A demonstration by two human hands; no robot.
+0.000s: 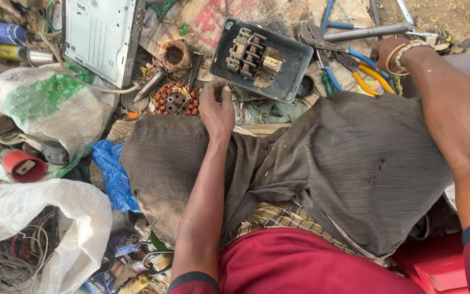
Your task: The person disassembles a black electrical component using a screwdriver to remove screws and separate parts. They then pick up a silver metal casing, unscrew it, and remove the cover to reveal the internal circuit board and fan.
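- L hand (217, 111) rests over the knee, fingers curled loosely down, tips touching or just short of the near edge of the grey switch box (262, 59); grip narrow, nothing clearly held.
- R hand (388, 54) reaches out past the other knee to the pile of pliers (354, 68) w/ blue and yellow handles; fingers hidden behind wrist and bangles, so can't tell if the grip is closed on a tool or not.
- Switch box lies open on the ground just ahead of the knees, cover off, contact block w/ brass parts exposed inside.
- Judging by that: box is opened, but the insides look all in place, nothing pulled out; stripping looks barely begun.
- Near L hand: stator w/ orange coils (176, 98), rusty copper winding (175, 54) behind it.
- Further L: metal chassis panel (100, 38), white-green sack (44, 103), red cap (24, 166), blue plastic bag (112, 174), white sack of wires (33, 234).
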